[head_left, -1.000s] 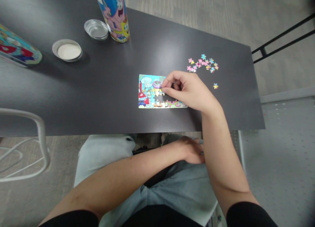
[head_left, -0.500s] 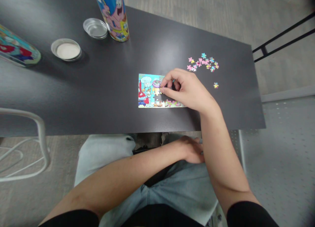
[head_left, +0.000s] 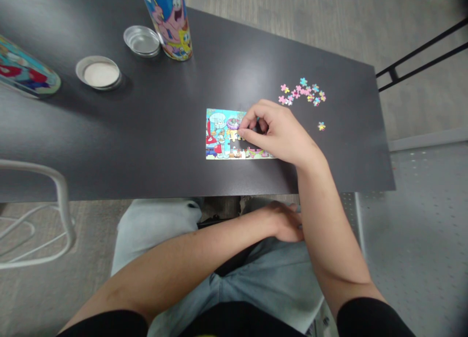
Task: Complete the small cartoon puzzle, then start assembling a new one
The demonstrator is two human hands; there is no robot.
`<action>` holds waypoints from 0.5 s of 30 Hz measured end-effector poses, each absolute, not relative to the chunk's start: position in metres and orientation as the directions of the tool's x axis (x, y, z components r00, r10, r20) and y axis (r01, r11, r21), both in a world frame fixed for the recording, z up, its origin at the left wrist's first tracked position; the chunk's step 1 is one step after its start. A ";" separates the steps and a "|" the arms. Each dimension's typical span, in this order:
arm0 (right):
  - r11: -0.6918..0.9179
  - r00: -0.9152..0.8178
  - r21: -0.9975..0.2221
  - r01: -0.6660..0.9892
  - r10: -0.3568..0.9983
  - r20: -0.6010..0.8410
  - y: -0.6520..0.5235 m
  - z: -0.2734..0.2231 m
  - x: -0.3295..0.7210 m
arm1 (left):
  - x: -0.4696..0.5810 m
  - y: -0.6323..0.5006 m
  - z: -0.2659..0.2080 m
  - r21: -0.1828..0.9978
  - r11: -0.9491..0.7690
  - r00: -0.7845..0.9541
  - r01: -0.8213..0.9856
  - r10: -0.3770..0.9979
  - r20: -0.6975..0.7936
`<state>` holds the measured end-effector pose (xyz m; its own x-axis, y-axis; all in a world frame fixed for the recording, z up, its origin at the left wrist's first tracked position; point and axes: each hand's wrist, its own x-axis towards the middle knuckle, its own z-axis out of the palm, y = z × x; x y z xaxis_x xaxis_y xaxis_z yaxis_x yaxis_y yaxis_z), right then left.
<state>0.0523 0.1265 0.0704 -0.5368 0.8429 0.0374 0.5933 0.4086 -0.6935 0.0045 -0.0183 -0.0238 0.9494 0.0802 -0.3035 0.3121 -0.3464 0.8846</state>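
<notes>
A partly assembled cartoon jigsaw puzzle (head_left: 218, 137) lies flat near the table's front edge, with dark table showing through a gap in its middle. Over its right part bends my right hand (head_left: 272, 127), thumb and forefinger pinched on a small puzzle piece (head_left: 240, 136) at the edge of that gap. The hand hides much of the puzzle's right side. My left hand (head_left: 287, 223) rests on my lap below the table edge, partly covered by my right forearm; its fingers are mostly hidden.
Loose puzzle pieces (head_left: 305, 91) lie in a cluster at the right, and a single piece (head_left: 321, 126) sits nearer. At the left stand a cartoon-printed tin (head_left: 171, 25), a second tin (head_left: 29, 69), a metal lid (head_left: 142, 41) and a white-centred lid (head_left: 98, 73). A white chair frame (head_left: 64, 200) is at lower left.
My right thumb and forefinger have shifted very slightly at the puzzle's gap, and more of the yellow piece shows beneath them. My left hand stays on my lap.
</notes>
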 end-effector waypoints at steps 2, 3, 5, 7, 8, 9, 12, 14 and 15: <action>0.407 -0.535 -0.681 0.608 0.844 0.027 0.126 0.071 0.052 | 0.005 -0.017 -0.024 0.892 -0.335 0.953 0.302 0.073 -0.295; 0.406 -0.534 -0.675 0.615 0.845 0.022 0.126 0.072 0.052 | 0.005 -0.017 -0.023 0.896 -0.330 0.954 0.297 0.066 -0.292; 0.411 -0.529 -0.671 0.617 0.848 0.033 0.126 0.071 0.052 | 0.005 -0.015 -0.023 0.901 -0.324 0.956 0.289 0.052 -0.288; 0.425 -0.530 -0.673 0.606 0.846 0.057 0.126 0.070 0.052 | 0.005 -0.014 -0.022 0.904 -0.321 0.957 0.283 0.039 -0.286; 0.432 -0.532 -0.673 0.600 0.844 0.067 0.126 0.070 0.052 | 0.005 -0.013 -0.021 0.904 -0.320 0.957 0.283 0.034 -0.287; 0.437 -0.533 -0.671 0.599 0.843 0.072 0.126 0.069 0.052 | 0.006 -0.012 -0.020 0.905 -0.319 0.957 0.283 0.029 -0.289; 0.438 -0.529 -0.651 0.620 0.846 0.065 0.127 0.067 0.052 | 0.005 -0.011 -0.018 0.902 -0.319 0.954 0.291 0.023 -0.299; 0.437 -0.527 -0.638 0.633 0.848 0.058 0.127 0.066 0.052 | 0.005 -0.011 -0.017 0.901 -0.320 0.953 0.294 0.025 -0.302; 0.440 -0.526 -0.633 0.637 0.848 0.059 0.128 0.065 0.052 | 0.004 -0.011 -0.016 0.901 -0.320 0.953 0.294 0.027 -0.302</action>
<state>0.0520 0.1279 0.0652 -0.5265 0.8481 0.0592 0.6369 0.4396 -0.6333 0.0042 -0.0108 -0.0164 0.9530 0.0266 -0.3017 0.2941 -0.3201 0.9006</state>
